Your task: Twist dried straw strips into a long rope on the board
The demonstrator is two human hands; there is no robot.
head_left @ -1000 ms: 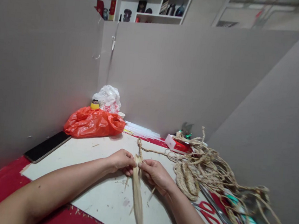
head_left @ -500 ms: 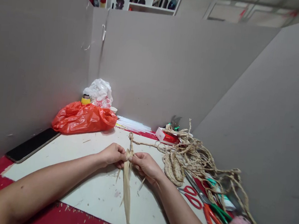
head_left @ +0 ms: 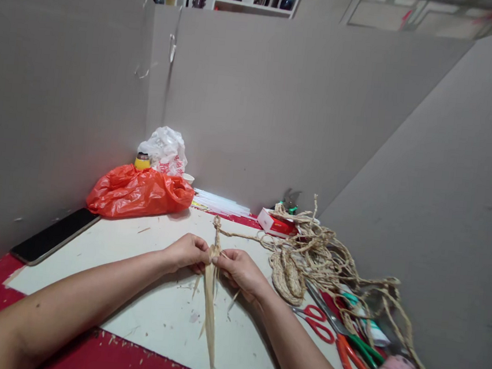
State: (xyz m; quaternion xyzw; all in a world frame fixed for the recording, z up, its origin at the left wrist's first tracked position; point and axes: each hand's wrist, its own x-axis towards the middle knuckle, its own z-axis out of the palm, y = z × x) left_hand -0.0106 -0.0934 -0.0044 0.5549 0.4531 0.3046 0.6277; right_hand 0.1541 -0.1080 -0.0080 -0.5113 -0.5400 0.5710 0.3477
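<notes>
My left hand (head_left: 187,253) and my right hand (head_left: 240,271) meet over the white board (head_left: 150,320), both pinched on a bundle of pale dried leaf strips (head_left: 209,303). The loose strip ends trail toward me, past the board's front edge. Above my fingers the strips are plaited into a thin cord (head_left: 217,228) that runs away from me and turns right into a heap of plaited rope (head_left: 309,254). A flat coiled piece of plait (head_left: 285,278) lies just right of my right wrist.
An orange plastic bag (head_left: 141,193), a white bag (head_left: 165,149) and a yellow jar (head_left: 142,162) sit at the back left. A dark phone (head_left: 52,235) lies at the left wall. Red scissors (head_left: 315,322), red-green scissors (head_left: 355,357) and a red box (head_left: 277,223) lie right. Grey partitions enclose the desk.
My hands stay pinched on the strips at the same place on the board. The view has shifted, so everything sits a little further left and lower than a second ago.
</notes>
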